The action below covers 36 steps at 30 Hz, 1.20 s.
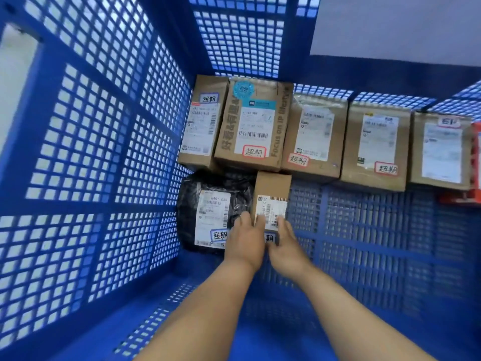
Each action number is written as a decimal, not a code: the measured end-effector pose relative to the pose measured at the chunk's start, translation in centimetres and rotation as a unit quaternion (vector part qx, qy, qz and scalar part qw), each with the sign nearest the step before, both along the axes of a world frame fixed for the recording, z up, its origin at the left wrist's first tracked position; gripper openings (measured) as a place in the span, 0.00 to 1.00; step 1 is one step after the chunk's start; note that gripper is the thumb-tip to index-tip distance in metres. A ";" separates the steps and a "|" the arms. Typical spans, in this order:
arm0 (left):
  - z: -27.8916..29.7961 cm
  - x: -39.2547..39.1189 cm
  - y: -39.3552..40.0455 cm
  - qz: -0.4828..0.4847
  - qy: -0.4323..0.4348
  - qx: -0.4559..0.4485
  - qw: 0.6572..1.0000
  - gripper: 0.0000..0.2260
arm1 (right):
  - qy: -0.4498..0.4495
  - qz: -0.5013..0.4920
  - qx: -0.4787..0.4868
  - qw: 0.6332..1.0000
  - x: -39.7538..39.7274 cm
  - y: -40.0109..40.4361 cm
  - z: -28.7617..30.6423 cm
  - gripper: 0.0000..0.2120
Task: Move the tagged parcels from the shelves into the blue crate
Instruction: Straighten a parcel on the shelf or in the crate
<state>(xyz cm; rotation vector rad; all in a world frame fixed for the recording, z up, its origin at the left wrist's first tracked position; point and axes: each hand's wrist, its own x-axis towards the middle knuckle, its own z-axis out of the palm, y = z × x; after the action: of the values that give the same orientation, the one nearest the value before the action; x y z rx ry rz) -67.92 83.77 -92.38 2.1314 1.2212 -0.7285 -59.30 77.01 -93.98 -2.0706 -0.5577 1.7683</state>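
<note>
Down on the crate floor, between the person's two hands, sits a small cardboard parcel [272, 194], long and narrow, with a white shipping label on top and a blue-edged tag half hidden under the fingers. Left hand [247, 239] has its fingers curled over the parcel's near left edge, right hand [283, 242] does the same on the near right edge, so both are grasping that one box. Right up against its left side is a black plastic mailer bag [208, 201], crinkly, also with a white label and a blue-bordered handwritten tag at its near end; the left hand's knuckles are just beside that tag. Behind these two, a row of brown boxes lines the far wall: a slim box in the corner [200, 121] with a blue tag, a bigger printed box [253, 123] with a teal round sticker and a red-bordered tag overlapping it a bit, then three more cartons going right [313, 136] [376, 149] [440, 152], each tagged. Something red [476, 162] pokes in at the far right edge, too cut off to tell what it is. All of it sits inside the blue crate [91, 152], with mesh walls and a perforated floor, and both bare forearms reach in from the bottom.
</note>
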 end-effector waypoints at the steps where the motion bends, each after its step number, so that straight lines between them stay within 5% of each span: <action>1: 0.1 0.1 0.1 -0.005 0.004 0.000 1.000 0.24 | 0.001 0.001 -0.003 1.000 0.1 0.2 0.1 0.32; 9: 6.4 1.1 1.2 0.032 -0.004 0.020 0.999 0.26 | -0.101 0.038 0.006 0.994 2.1 0.4 7.0 0.31; 21: 29.1 5.3 0.9 0.039 -0.095 0.093 0.990 0.32 | -0.298 0.091 0.075 0.947 7.0 0.1 30.3 0.32; 36: 52.9 8.5 -2.0 -0.049 -0.219 0.156 0.962 0.31 | -0.408 -0.027 0.104 0.907 10.1 -5.0 53.3 0.34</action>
<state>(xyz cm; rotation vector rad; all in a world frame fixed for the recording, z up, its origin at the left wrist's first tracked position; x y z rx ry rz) -59.41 81.76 -39.53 2.4491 1.0417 -0.0838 -49.24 71.97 -40.64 -2.5664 -0.8439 0.6891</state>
